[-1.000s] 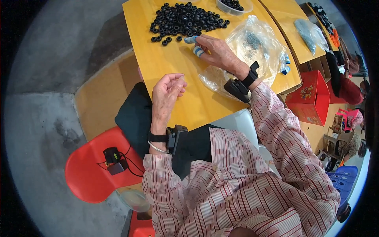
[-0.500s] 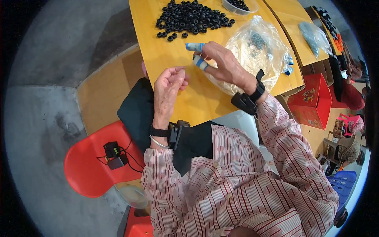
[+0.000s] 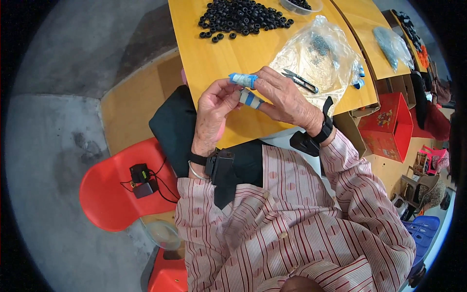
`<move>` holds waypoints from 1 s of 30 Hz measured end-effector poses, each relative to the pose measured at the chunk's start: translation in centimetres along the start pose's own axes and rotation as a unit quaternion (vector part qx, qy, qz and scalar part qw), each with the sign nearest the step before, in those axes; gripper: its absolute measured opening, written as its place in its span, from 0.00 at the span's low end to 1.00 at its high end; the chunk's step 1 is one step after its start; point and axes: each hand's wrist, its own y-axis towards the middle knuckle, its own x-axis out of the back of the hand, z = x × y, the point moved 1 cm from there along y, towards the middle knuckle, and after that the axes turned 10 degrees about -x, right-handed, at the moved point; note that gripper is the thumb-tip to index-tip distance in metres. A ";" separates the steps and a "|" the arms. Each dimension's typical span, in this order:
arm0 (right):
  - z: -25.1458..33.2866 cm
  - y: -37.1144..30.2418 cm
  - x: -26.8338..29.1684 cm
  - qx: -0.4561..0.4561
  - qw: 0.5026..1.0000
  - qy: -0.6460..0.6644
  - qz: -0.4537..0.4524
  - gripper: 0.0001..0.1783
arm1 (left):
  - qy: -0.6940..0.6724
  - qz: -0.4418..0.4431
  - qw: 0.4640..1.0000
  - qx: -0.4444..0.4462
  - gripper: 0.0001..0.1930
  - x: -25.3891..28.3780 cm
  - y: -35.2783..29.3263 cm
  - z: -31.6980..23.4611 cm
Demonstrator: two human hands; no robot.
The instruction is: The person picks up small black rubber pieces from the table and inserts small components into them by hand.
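Above the near part of the yellow table (image 3: pixel 209 58), my two hands meet at the fingertips. The fingers of my left hand (image 3: pixel 209 114) are curled in a pinch. My right hand (image 3: pixel 287 100) reaches in from the right, with blue and white tape wrapped round its thumb and forefinger, which close against the left fingertips. Whatever lies between the fingers is too small or hidden to make out. Beyond them spreads a pile of small black ring-shaped pieces (image 3: pixel 243 18). Thread snips (image 3: pixel 301 82) rest on a crumpled clear plastic bag (image 3: pixel 338 80), just past my right hand.
A clear bowl (image 3: pixel 314 9) of black pieces stands at the far edge. On the adjoining table lies another plastic bag (image 3: pixel 389 46). A red box (image 3: pixel 386 124) is at the right. To my left, a red chair (image 3: pixel 109 190) carries a black device (image 3: pixel 140 173) with cables.
My right hand has come down and left to meet my left hand, which has turned toward it. The snips on the bag now show. The view has shifted slightly.
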 end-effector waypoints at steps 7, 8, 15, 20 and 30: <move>0.4 -1.5 -0.3 -0.048 0.998 0.050 -0.004 0.20 | -0.097 -0.029 0.995 0.026 0.12 -0.9 -1.6 0.8; 0.4 -1.7 -0.5 -0.062 0.996 0.064 -0.002 0.17 | -0.112 -0.035 0.993 0.026 0.12 -0.9 -1.8 0.9; 0.4 -3.1 -0.7 -0.179 0.969 0.168 -0.018 0.23 | -0.129 -0.044 0.990 0.036 0.13 -0.3 -2.3 1.6; 1.3 -3.6 -0.5 -0.196 0.967 0.158 -0.035 0.20 | -0.100 -0.033 0.993 0.044 0.12 -0.6 -2.4 1.5; 0.3 -3.8 -2.1 -0.211 0.961 0.147 -0.104 0.16 | -0.059 -0.032 0.995 0.078 0.10 -0.9 -2.6 2.3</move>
